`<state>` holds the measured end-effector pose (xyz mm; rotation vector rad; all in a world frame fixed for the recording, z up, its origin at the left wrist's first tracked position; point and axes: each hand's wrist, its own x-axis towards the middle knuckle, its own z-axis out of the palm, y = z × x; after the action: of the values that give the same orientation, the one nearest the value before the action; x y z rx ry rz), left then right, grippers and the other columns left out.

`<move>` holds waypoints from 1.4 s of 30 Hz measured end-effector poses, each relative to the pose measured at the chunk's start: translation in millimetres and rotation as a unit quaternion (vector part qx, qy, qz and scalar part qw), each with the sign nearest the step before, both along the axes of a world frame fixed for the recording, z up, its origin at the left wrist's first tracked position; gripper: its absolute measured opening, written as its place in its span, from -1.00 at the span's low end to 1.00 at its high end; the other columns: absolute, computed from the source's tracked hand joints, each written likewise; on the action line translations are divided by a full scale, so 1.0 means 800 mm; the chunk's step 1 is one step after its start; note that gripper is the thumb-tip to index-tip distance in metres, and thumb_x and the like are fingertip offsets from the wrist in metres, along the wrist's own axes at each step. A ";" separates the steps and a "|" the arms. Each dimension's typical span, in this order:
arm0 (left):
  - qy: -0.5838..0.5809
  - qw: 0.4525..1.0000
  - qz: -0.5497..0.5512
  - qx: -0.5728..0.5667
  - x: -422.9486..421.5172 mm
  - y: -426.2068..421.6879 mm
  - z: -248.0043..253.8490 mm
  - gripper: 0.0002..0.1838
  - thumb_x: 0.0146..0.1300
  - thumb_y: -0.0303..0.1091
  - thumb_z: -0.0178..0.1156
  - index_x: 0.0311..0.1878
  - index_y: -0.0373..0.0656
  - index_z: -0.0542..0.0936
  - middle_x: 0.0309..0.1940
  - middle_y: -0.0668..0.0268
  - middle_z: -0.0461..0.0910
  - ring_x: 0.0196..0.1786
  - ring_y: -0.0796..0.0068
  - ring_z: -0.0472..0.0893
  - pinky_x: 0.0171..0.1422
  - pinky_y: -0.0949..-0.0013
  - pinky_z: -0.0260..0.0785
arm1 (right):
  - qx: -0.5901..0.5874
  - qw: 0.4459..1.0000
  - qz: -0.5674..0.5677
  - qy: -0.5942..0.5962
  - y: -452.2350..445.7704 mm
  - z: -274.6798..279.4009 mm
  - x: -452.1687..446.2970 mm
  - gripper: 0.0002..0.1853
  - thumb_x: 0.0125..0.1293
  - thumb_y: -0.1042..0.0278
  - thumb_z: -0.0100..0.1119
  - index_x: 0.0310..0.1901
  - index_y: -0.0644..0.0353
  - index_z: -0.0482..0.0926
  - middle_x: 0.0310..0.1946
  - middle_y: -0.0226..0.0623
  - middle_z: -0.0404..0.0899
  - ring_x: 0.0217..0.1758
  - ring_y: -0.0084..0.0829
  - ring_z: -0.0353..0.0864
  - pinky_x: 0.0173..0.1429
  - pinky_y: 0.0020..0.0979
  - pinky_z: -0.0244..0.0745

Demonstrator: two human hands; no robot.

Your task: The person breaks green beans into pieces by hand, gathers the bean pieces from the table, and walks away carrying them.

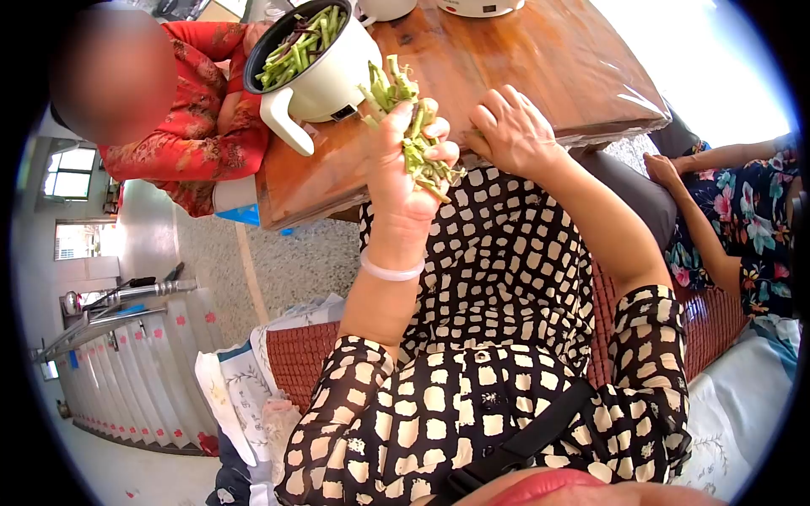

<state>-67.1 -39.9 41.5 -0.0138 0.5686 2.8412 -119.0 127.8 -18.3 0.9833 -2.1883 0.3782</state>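
My left hand (403, 156), with a pale bracelet at its wrist, is closed around a handful of green bean scraps (418, 152). Stringy, ragged ends of them stick out above and below my fingers. At the near edge of the wooden table (506, 51) rests my right hand (516, 135), its fingers bent and thumb drawn in. A small greenish bit seems to be at those fingertips, too small to name. Beyond my left hand stands a cream pot (337, 72) with a handle, filled with broken green beans (302, 46), a few of them dark purple.
A person in a red patterned top (202, 126) sits at the left, arms by the pot. To the right sits another person in a floral garment (717, 211). White appliances (481, 7) stand at the table's far side. Clear plastic covers the tabletop.
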 end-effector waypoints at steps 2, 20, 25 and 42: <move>-0.003 1.000 0.001 0.002 0.001 -0.004 -0.003 -0.87 0.24 -0.35 0.14 -0.20 -0.04 0.41 -0.37 0.43 0.40 -0.38 0.66 0.34 -0.49 0.64 0.21 | -0.009 1.000 0.003 0.000 -0.003 -0.003 -0.005 -0.79 0.13 0.19 0.21 -0.43 0.12 0.44 -0.48 -0.32 0.42 -0.37 -0.28 0.44 -0.22 -0.35 0.41; -0.032 0.999 -0.003 0.031 0.056 -0.052 -0.051 -0.79 0.26 -0.39 0.11 -0.05 -0.12 0.42 -0.29 0.34 0.42 -0.38 0.63 0.35 -0.50 0.64 0.27 | -0.816 0.065 0.321 -0.477 0.038 0.019 0.033 -0.58 0.34 0.26 -0.06 -0.70 0.04 0.18 -0.74 -0.49 0.19 -0.68 -0.66 0.15 -0.66 -0.60 0.02; -0.070 0.996 -0.038 0.034 0.080 -0.053 -0.076 -0.76 0.28 -0.39 0.08 0.01 -0.11 0.40 -0.25 0.32 0.36 -0.37 0.63 0.32 -0.49 0.66 0.27 | -0.779 -0.064 0.267 -0.564 -0.006 0.014 0.077 -0.79 0.37 0.33 -0.02 -0.41 0.23 0.37 -0.42 -0.37 0.39 -0.53 -0.63 0.29 -0.65 -0.67 0.11; -0.079 0.996 0.004 0.032 0.112 -0.098 -0.084 -0.74 0.26 -0.43 0.06 0.02 -0.18 0.42 -0.25 0.31 0.44 -0.38 0.61 0.34 -0.49 0.62 0.23 | 0.019 0.904 -0.100 -0.416 -0.086 0.053 -0.033 -0.67 0.25 0.11 0.08 -0.12 0.20 0.53 -0.29 -0.03 0.61 -0.14 -0.02 0.58 -0.02 -0.17 0.45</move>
<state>22.3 -118.7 -25.6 -0.2287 0.4453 2.8314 -145.7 58.8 24.0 0.6532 -3.0369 0.7646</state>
